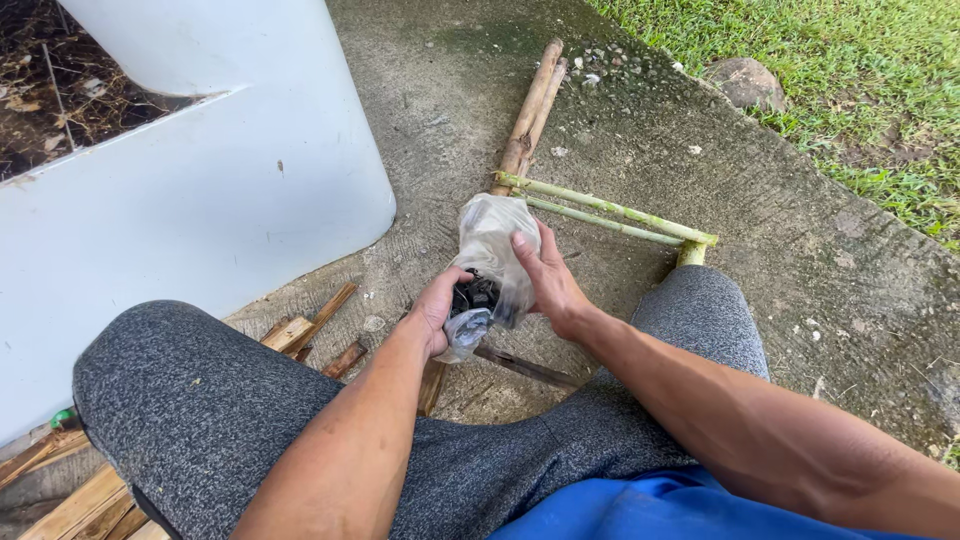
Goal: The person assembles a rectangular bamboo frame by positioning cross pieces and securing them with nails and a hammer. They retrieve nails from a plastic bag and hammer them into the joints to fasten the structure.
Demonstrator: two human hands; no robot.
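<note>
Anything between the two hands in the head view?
Yes: a clear plastic bag with dark contents. The left hand grips its lower part, and the right hand holds its side. Head view shows it.

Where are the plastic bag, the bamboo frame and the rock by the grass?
plastic bag (490, 240): head view, on its crumpled upper part.
bamboo frame (610, 208): head view, on the upper green crossbar.
rock (745, 80): head view, on its top face.

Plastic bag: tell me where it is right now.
In the head view the plastic bag sits mid-frame, held between the left hand and right hand, just in front of the bamboo frame.
</note>
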